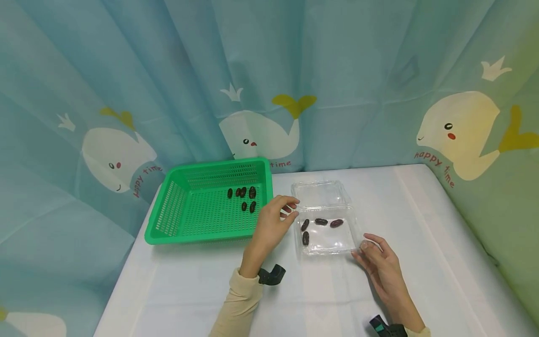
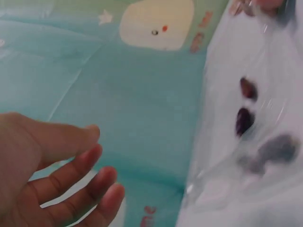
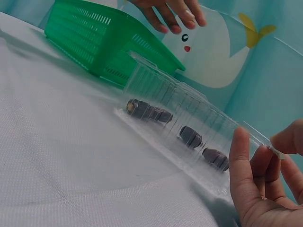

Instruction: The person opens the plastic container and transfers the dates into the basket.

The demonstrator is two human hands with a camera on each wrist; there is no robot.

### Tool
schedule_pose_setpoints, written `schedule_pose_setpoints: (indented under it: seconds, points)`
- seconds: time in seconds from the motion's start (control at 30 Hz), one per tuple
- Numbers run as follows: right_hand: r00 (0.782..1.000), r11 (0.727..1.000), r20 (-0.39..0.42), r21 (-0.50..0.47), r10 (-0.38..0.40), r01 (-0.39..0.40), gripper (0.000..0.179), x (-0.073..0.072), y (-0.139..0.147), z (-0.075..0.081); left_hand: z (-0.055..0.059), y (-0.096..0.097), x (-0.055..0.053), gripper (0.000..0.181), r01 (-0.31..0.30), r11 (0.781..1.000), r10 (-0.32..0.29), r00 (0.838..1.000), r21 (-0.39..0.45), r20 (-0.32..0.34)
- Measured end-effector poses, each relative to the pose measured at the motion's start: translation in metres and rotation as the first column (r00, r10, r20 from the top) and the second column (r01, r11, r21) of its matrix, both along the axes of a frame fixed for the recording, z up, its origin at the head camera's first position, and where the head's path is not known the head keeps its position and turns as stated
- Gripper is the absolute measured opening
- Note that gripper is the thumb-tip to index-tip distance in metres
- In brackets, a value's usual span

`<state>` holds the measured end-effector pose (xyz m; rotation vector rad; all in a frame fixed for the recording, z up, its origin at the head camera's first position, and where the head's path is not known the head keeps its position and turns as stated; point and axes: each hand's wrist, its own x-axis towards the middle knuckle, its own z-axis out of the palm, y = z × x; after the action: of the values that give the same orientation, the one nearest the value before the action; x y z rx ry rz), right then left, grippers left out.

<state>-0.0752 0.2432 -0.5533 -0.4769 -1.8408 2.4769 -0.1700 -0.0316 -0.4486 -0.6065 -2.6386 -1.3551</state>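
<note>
A clear plastic clamshell box (image 1: 332, 242) lies on the white cloth with its lid (image 1: 321, 194) folded back. Inside it are several dark brown dates (image 1: 336, 223), along the left and far sides. My right hand (image 1: 382, 267) pinches the box's near right corner at the rim between thumb and fingers. Between the basket and the box hovers my left hand (image 1: 271, 222), fingers loosely bent, holding nothing, its fingertips beside the box's left edge. A green plastic basket (image 1: 198, 217) stands to the left, with several more dates (image 1: 252, 192) in its right half.
White cloth (image 1: 189, 290) covers the table. Behind it hangs a blue curtain (image 1: 345, 131) with printed whales, close to the far edges of basket and lid. The basket's raised right wall lies just left of my left hand.
</note>
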Motion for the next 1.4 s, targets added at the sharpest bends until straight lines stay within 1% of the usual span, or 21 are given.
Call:
schedule_pose_setpoints:
  seconds: [0.07, 0.13, 0.27, 0.4, 0.5, 0.67, 0.87, 1.0, 1.1, 1.27, 1.4]
  points:
    - [1.000, 1.000, 0.001, 0.001, -0.001, 0.001, 0.042, 0.000, 0.000, 0.000, -0.005, 0.008, 0.004, 0.026, 0.025, 1.000, -0.026, 0.999, 0.017, 0.027]
    - [1.000, 1.000, 0.006, 0.005, 0.000, 0.000, 0.041, 0.000, 0.000, 0.000, -0.009, 0.015, 0.007, 0.028, 0.037, 0.999, -0.038, 0.998, 0.032, 0.049]
    - [1.000, 1.000, 0.012, 0.002, 0.001, -0.001, 0.039, -0.001, 0.000, 0.000, -0.018, 0.029, 0.009, 0.029, 0.071, 0.996, -0.075, 0.994, 0.048, 0.083]
    - [1.000, 1.000, 0.011, -0.005, 0.002, -0.002, 0.039, -0.002, 0.000, 0.000, -0.028, 0.043, 0.008, 0.028, 0.122, 0.992, -0.124, 0.989, 0.027, 0.086]
    - [1.000, 1.000, 0.006, -0.022, 0.007, -0.007, 0.039, -0.002, 0.000, 0.000, -0.036, 0.051, 0.007, 0.028, 0.131, 0.991, -0.130, 0.988, -0.005, 0.083]
    - [1.000, 0.999, -0.019, -0.047, 0.010, -0.011, 0.037, -0.001, 0.001, -0.001, -0.044, 0.063, 0.005, 0.028, 0.127, 0.989, -0.120, 0.989, -0.076, 0.089]
    - [0.999, 0.998, -0.045, -0.058, 0.013, -0.016, 0.036, -0.002, 0.001, 0.000, -0.051, 0.078, 0.003, 0.030, 0.128, 0.978, -0.119, 0.991, -0.163, 0.064]
    - [0.999, 0.998, -0.050, -0.066, 0.021, -0.025, 0.033, -0.002, 0.002, -0.001, -0.055, 0.086, 0.002, 0.030, 0.111, 0.975, -0.104, 0.994, -0.191, 0.045]
    - [0.999, 0.998, -0.047, -0.058, 0.022, -0.024, 0.031, -0.001, 0.002, -0.001, -0.057, 0.092, 0.003, 0.030, 0.085, 0.970, -0.082, 0.996, -0.226, 0.023]
    - [0.999, 0.999, -0.040, -0.036, 0.018, -0.020, 0.035, -0.001, 0.002, -0.002, -0.061, 0.099, 0.003, 0.031, 0.034, 0.951, -0.040, 0.999, -0.308, -0.011]
    - [0.999, 0.999, -0.030, -0.025, 0.020, -0.020, 0.039, -0.002, 0.001, -0.001, -0.064, 0.105, 0.002, 0.030, 0.009, 0.931, -0.016, 1.000, -0.366, -0.015]
